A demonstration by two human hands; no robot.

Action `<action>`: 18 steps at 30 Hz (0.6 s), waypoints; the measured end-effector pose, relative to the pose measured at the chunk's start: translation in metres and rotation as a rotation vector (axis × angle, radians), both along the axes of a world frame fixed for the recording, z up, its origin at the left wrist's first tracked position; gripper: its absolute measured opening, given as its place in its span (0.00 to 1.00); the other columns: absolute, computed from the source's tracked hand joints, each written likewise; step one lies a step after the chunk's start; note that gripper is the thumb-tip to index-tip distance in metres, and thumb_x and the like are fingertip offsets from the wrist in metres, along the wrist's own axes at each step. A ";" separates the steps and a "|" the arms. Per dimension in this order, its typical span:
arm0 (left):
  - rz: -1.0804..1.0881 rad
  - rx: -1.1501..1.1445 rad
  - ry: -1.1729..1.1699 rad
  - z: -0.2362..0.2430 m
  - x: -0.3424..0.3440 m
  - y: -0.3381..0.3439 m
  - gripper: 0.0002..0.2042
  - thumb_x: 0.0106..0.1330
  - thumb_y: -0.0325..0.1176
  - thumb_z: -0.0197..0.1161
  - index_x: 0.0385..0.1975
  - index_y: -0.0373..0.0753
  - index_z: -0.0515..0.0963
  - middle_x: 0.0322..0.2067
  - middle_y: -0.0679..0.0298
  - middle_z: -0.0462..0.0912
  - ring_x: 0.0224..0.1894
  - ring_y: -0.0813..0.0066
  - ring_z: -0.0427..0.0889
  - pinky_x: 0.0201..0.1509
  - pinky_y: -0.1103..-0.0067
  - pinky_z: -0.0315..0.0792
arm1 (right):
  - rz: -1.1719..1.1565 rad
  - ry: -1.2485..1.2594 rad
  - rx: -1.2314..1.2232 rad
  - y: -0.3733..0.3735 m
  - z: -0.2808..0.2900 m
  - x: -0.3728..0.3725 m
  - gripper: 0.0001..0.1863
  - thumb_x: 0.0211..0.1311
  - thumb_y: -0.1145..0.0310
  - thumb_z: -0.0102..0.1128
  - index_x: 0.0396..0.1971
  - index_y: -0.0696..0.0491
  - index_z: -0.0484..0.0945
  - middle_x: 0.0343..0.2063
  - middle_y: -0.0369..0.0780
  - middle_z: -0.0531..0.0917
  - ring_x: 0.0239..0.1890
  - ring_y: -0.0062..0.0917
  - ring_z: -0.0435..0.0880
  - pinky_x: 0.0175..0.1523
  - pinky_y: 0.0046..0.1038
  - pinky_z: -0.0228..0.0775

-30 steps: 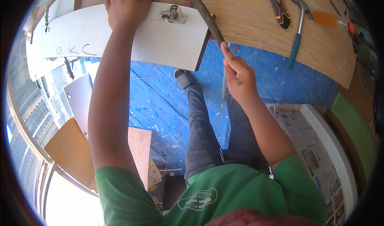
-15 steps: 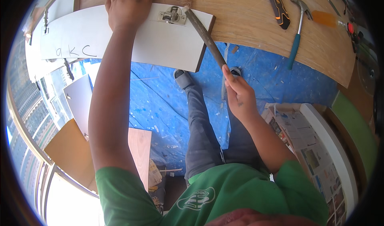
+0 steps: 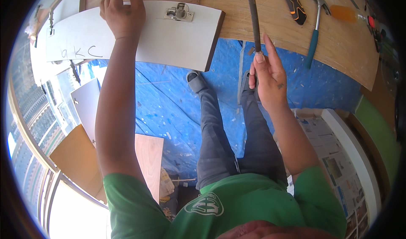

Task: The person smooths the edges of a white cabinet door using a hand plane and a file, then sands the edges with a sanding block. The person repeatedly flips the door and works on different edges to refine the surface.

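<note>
My left hand [image 3: 123,15] rests at the far edge of a long white panel [image 3: 169,44], its fingers apart and reaching onto the brown board behind. A metal cabinet hinge [image 3: 179,13] is fixed to the panel near its right end, and dark handwriting marks the left part. Off the panel's right end, my right hand [image 3: 270,76] holds a long, slim, dark file [image 3: 253,17] by its near end, between thumb and fingers. The file points away from me, and its far end is cut off by the top of the picture.
On the wooden table [image 3: 338,42] lie a claw hammer [image 3: 315,31] with a teal handle, a black and orange cutter [image 3: 293,4] and an orange bottle [image 3: 344,13]. Blue sheeting [image 3: 169,99] covers the floor. Boards [image 3: 78,158] lean at the left; newspaper [image 3: 330,150] lies at the right.
My right hand has swung the file right, away from the hinge, and turned it to point ahead. My left hand has shifted slightly left, its thumb now apart from the fingers.
</note>
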State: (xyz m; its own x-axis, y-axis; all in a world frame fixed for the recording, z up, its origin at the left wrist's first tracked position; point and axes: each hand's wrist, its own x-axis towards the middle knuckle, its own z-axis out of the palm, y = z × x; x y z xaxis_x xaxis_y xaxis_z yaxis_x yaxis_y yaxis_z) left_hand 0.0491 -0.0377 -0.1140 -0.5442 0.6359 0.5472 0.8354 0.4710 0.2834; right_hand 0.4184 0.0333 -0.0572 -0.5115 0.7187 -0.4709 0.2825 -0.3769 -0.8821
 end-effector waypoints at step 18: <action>-0.439 -0.492 -0.201 0.005 0.239 0.029 0.36 0.74 0.53 0.57 0.74 0.35 0.65 0.77 0.51 0.60 0.82 0.54 0.52 0.84 0.57 0.45 | -0.106 0.066 -0.099 -0.007 0.001 0.087 0.19 0.80 0.58 0.57 0.54 0.61 0.76 0.27 0.35 0.77 0.24 0.19 0.76 0.31 0.21 0.68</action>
